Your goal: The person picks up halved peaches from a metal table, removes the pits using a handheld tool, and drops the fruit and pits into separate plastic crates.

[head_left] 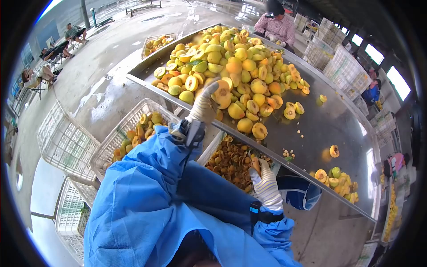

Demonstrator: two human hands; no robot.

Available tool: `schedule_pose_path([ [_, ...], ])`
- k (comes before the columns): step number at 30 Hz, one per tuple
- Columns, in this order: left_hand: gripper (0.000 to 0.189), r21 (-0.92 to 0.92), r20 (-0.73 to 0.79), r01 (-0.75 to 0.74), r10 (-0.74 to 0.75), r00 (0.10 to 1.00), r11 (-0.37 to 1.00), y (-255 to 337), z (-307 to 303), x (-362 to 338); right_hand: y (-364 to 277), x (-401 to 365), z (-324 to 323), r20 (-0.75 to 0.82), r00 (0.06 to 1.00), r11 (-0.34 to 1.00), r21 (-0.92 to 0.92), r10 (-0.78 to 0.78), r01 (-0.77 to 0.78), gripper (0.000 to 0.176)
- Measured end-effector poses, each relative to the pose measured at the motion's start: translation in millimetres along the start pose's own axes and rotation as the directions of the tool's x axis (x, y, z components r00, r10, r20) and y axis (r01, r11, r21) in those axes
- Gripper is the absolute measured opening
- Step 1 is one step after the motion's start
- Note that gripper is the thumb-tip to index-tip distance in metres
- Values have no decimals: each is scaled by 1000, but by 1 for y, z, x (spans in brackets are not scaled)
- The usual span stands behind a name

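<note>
The left hand (203, 106), in a white knit glove with a blue sleeve behind it, reaches up over the near rim of the steel surface (329, 120). Its grip is clenched around an orange fruit (222, 95) at the near edge of the fruit pile (231, 58). That fruit touches its neighbours in the heap.

The pile is a mound of yellow, green-yellow and orange fruit, many cut in half with the flesh up. It covers the far left part of the surface.

The right hand (266, 186), gloved the same way, is lower and closer to the body, below the rim of the surface. Its grip is grasping an orange piece (255, 164) that sticks up past the fingertips; what the piece is cannot be told. The hand is over a white crate of brown pits and scraps (229, 161), tucked just under the rim.

To the left of that crate, a second white crate of fruit halves (143, 126) stands on the floor. Stacked white crates (66, 143) are further left. A blue bin (299, 192) sits just right of the right hand.

On the right of the surface, a single fruit half (334, 151) lies alone, with a small heap of fruit (339, 179) near the rim. A co-worker (278, 26) stands at the far end, and seated people (55, 51) are well apart at the far left.
</note>
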State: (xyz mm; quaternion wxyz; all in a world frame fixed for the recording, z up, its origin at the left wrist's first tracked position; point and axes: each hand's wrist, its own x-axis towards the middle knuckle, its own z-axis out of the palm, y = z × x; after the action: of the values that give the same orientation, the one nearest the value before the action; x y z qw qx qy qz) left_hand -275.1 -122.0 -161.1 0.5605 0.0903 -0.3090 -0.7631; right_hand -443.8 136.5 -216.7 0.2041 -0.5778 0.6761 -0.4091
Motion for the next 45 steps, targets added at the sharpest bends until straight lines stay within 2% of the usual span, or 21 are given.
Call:
schedule_pose_path([
  [2,52,-222,61,206,-198,978,953,-15,3,-25,-28,3,5,-23,999,990,138,26,-23,48],
  [4,59,-261,55,369,-368,928,892,-32,20,-52,-28,1,11,-64,996,975,219,64,-49,46],
  [5,60,-257,51,426,-428,902,867,-41,25,-66,-36,3,11,-150,988,992,112,-35,52,45],
  [9,67,6,201,437,-429,881,899,-63,35,-98,-43,8,10,-283,917,945,-250,-282,213,43],
  [13,61,-3,162,455,-448,879,891,-67,41,-104,-36,10,15,-274,935,953,-261,-224,152,42],
  [16,57,171,219,341,-373,902,924,-74,32,-105,-32,11,20,-251,946,929,-355,-206,108,42],
  [17,54,-29,159,450,-440,884,893,-74,34,-105,-32,10,22,-242,947,910,-403,-213,102,43],
  [18,54,-31,132,464,-456,880,885,-73,35,-106,-33,8,24,-225,956,913,-398,-188,86,44],
  [20,54,-30,77,486,-482,873,874,-67,37,-106,-37,5,30,-191,971,921,-384,-142,60,45],
  [21,52,-33,49,481,-479,876,876,-69,33,-105,-31,6,35,-218,955,957,-251,-199,142,46],
  [24,51,85,47,588,-592,804,805,-60,27,-95,-27,4,28,-52,996,996,-61,-71,68,48],
  [27,48,141,63,594,-606,793,792,-64,21,-92,-12,7,33,-92,971,969,-133,-222,209,45],
  [30,44,133,65,460,-471,880,878,-73,23,-96,-24,6,46,-235,951,955,165,-203,245,46],
  [31,42,123,64,395,-404,912,910,-76,24,-97,-30,6,40,-74,996,926,376,57,-25,46],
  [32,41,103,53,404,-411,910,909,-77,24,-98,-40,5,31,137,950,796,521,280,-309,46],
  [34,37,65,32,422,-425,905,904,-76,22,-97,-41,5,25,337,855,626,583,395,-519,47],
  [35,37,111,42,445,-452,891,888,-75,21,-96,-36,4,26,307,885,669,580,350,-465,46],
  [36,37,157,52,466,-479,877,871,-75,20,-92,-21,6,38,59,996,907,411,73,-91,47],
  [37,36,200,60,485,-505,861,851,-75,19,-89,-16,11,47,-198,956,970,68,-215,232,48],
  [40,35,226,15,575,-593,805,786,-71,17,-84,-6,13,35,-2,1000,980,-200,-6,6,55],
  [45,31,280,-11,591,-613,790,757,-70,12,-81,-7,14,42,30,998,979,-199,46,-39,53],
])
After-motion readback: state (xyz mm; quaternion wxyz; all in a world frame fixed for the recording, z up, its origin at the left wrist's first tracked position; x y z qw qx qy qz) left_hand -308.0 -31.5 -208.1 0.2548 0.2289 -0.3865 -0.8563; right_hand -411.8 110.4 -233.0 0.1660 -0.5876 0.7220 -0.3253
